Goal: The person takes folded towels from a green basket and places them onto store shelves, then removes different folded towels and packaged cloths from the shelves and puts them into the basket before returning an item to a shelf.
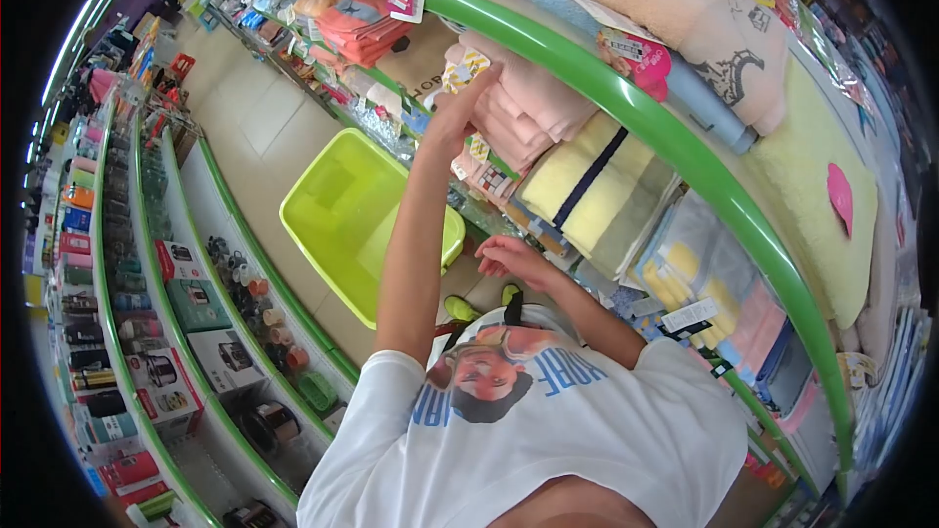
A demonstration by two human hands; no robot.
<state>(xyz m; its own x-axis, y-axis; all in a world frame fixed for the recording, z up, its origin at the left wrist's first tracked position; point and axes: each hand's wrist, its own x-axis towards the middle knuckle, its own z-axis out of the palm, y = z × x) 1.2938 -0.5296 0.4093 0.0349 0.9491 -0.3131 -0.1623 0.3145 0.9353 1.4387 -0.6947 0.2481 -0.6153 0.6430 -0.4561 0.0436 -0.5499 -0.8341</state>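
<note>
My left hand (468, 108) reaches up to the shelf, against a stack of folded pink towels (533, 93). Its fingers are closed at a yellow-and-white patterned tag (464, 69), and part of the hand's grip is hidden. A similar tag (478, 148) hangs lower on the same stack. Lower down, my right hand (514, 260) hovers with loosely bent fingers, apart and with nothing in them. It is nearest to the folded yellow towel (572, 186) with a dark stripe. A lime-green plastic basket (328, 161) stands on the floor beyond my left forearm.
A curved green shelf rail (626, 88) runs above the towels, with rolled towels (675, 10) on top. To the left, another shelf unit holds boxed goods (161, 386) and several cups (284, 337). A tiled aisle floor (256, 103) lies between. My shoes (462, 308) are near the basket.
</note>
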